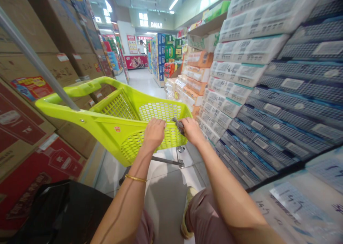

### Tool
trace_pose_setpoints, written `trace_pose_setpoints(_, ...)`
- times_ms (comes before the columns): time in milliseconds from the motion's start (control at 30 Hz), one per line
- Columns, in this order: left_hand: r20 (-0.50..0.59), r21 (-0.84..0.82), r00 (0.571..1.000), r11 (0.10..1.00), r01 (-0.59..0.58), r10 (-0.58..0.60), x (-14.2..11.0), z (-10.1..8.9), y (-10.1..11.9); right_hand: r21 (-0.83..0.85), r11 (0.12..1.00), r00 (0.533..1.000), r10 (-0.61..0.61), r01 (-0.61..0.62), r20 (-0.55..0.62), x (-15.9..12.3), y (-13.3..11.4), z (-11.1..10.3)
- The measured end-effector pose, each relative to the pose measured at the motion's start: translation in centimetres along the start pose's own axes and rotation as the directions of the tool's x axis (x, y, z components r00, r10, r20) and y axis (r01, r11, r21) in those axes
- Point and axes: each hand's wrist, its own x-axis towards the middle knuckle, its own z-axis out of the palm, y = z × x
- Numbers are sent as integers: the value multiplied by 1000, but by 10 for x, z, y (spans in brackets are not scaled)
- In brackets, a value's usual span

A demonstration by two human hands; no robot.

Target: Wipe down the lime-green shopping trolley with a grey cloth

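A lime-green plastic shopping cart (pixel 107 129) stands crosswise in front of me, its handle end to the left and its basket to the right. My left hand (pixel 154 132) is closed over the near top rim of the basket. Farther right, my right hand (pixel 191 130) is closed on a crumpled dark grey cloth (pixel 178 125) at the same rim, near the basket's corner. The cloth's bunched end sticks out left of the fingers. Inside, the basket looks bare where its floor and slotted walls show.
Stacked cardboard cartons (pixel 64 154) line the left, with a grey metal pole (pixel 40 58) before them. Packs of tissue paper (pixel 230 72) rise on the right. A black bag (pixel 59 208) is at lower left. Down the aisle, a person (pixel 142 47) stands behind a pink counter (pixel 136 62).
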Motion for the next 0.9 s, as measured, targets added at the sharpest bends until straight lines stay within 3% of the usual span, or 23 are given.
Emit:
trace_pose_setpoints(167,48,-26,998,999,42,-41,3,11,17,-33,999,1000,-4,3,-18,1,-30,-4)
trace_pose_setpoints(300,52,-17,997,998,55,-54,3,16,18,21,1000,998,23,-22,-52,3,-42,3)
trace_pose_setpoints(500,66,-84,997,996,39,-33,6,14,11,187,976,992,-102,114,-71,-3,0,10)
trace_pose_setpoints(700,86,-73,995,996,57,-50,8,14,12,318,938,987,-111,141,-113,-15,52,9)
trace_pose_setpoints(800,65,-72,996,996,58,-53,8,16,14,321,936,987,-114,145,-114,-14,47,9)
trace_pose_setpoints(900,50,-52,997,996,67,-64,7,17,16,288,948,988,-103,134,-119,-10,18,13)
